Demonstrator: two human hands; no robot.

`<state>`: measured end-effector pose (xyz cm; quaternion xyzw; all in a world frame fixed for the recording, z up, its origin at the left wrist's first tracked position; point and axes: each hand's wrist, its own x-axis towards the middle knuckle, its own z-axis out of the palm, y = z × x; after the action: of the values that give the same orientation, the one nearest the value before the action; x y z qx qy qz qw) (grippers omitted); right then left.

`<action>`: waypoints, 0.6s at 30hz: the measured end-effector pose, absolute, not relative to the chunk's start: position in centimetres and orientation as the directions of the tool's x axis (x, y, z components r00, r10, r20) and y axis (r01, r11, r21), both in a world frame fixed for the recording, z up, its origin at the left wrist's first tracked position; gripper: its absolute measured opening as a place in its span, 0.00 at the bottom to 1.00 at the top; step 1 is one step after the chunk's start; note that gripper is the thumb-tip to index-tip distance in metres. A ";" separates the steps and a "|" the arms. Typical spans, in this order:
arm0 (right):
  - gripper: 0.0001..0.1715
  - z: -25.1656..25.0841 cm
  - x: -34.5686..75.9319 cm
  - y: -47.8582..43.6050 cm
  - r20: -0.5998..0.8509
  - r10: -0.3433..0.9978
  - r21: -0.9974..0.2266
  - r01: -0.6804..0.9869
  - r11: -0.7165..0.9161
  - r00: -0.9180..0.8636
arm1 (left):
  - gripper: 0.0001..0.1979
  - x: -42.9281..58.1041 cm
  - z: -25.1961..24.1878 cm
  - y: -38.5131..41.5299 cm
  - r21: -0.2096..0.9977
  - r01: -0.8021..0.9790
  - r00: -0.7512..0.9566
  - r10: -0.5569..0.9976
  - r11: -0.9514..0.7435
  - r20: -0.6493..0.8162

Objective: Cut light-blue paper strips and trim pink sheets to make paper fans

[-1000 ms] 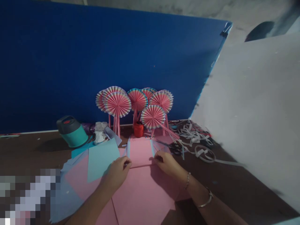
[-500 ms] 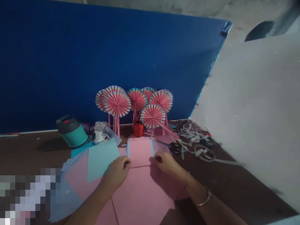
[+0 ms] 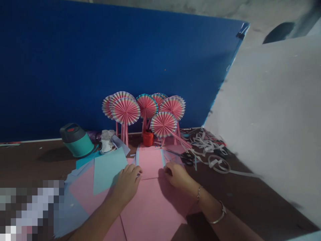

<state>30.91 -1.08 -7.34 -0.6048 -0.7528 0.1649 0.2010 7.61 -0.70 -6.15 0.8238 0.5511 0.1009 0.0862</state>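
The left hand (image 3: 126,184) has spread its fingers flatter and slid forward along the crease. The right hand (image 3: 177,175) has barely shifted. The pink paper (image 3: 150,204) lies on the table (image 3: 250,197) at lower centre of the frame, under both hands. The left hand is open, palm down, gripping nothing. The right hand's fingers curl at the fold's edge, and I cannot tell whether they pinch or press. This looks like creasing a pleat. Another fold would call for keeping the edges square.
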 end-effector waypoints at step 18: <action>0.13 -4.4 29.0 -3.0 -0.127 0.894 -0.050 0.903 0.426 -0.429 | 0.16 7.1 -4.8 -1.1 -0.027 0.814 0.578 0.813 -0.581 -0.076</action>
<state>28.99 -2.99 -4.37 -0.5327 -0.8435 0.0552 -0.0404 7.10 -1.08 -4.78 0.8882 0.4578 -0.0397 0.0055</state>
